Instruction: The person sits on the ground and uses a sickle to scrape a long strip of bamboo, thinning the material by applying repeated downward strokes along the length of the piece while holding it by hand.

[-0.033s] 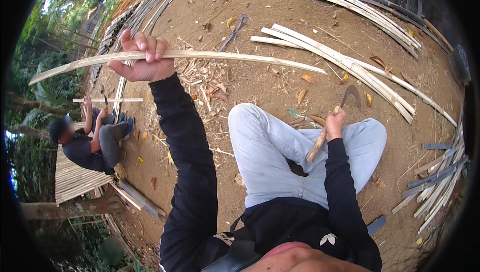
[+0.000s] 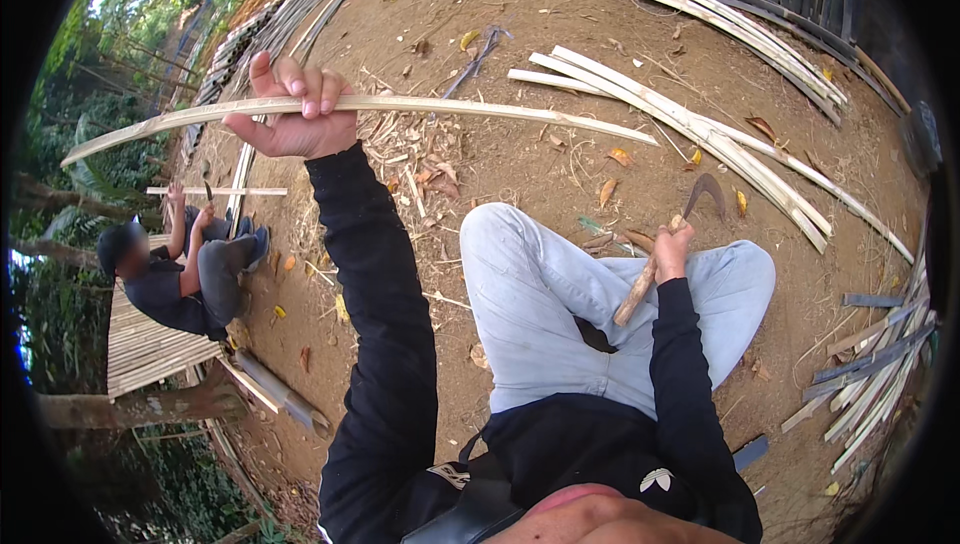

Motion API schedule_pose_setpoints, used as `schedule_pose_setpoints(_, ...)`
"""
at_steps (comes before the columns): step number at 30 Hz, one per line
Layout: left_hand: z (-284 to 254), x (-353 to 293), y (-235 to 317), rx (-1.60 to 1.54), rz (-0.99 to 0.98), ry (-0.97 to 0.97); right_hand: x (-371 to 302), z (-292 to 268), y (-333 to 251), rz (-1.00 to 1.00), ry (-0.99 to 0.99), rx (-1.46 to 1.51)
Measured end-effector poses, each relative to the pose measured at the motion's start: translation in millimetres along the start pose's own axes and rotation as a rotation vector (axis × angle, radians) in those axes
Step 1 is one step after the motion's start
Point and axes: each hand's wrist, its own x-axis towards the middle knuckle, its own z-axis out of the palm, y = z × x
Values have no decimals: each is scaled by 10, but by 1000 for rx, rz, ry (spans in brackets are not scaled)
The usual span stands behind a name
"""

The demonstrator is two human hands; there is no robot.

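A long pale bamboo strip (image 2: 470, 108) lies nearly level across my left hand (image 2: 308, 132). My thumb is below the strip and some fingers curl over its upper edge, with the forefinger raised. The strip's right end reaches above the ground in front of my knees. My right hand (image 2: 672, 250) is wrapped round the wooden handle of a sickle (image 2: 637, 292), beside my bent leg. Its dark curved blade (image 2: 712, 194) points away from me, apart from the strip.
Split bamboo strips (image 2: 690, 129) lie ahead, with another bundle (image 2: 735, 39) beyond and a pile (image 2: 880, 384) at right. Shavings (image 2: 425, 169) litter the dirt. Leftward, a co-worker (image 2: 185, 279) sits holding a strip and a blade near a slatted platform (image 2: 155, 344).
The whole view has shifted very slightly. Both hands keep the same hold on the bamboo strip and the sickle.
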Motion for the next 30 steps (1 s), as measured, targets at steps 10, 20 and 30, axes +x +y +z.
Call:
schedule_pose_setpoints(10, 257, -80, -413, 420, 45, 181, 26, -71, 174, 19, -109, 22)
schedule_pose_setpoints(20, 1145, 265, -1081, 397, -133, -37, 51, -81, 144, 54, -109, 119)
schedule_pose_setpoints(30, 1681, 475, -1702, 43, -403, -227, -238, -73, -285, -366, 132, 66)
